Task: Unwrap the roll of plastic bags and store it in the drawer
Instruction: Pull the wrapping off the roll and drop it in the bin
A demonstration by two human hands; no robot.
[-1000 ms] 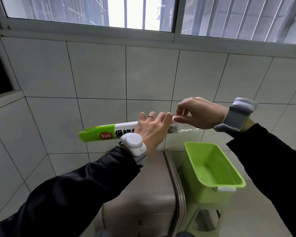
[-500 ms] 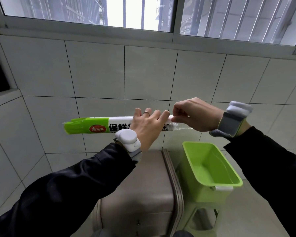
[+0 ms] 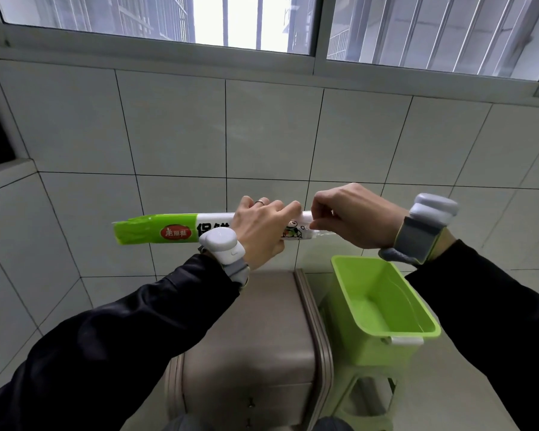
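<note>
I hold a long roll of plastic bags [image 3: 168, 231] level in front of the tiled wall; its wrapper is green at the left end and white with print toward the right. My left hand [image 3: 262, 233] is wrapped around the roll's right half. My right hand [image 3: 349, 217] pinches the clear wrapper end at the roll's right tip, fingers closed on it. Below stands a grey-brown drawer cabinet [image 3: 249, 331] with its drawer fronts shut.
A bright green plastic bin [image 3: 383, 309] sits on a pale green stool to the right of the cabinet. White tiled walls surround the corner, with a window above. Both wrists carry grey bands.
The roll has swung from tilted to level and shifted slightly left. My right hand stays pinched at the wrapper's right end, now closer to my left hand.
</note>
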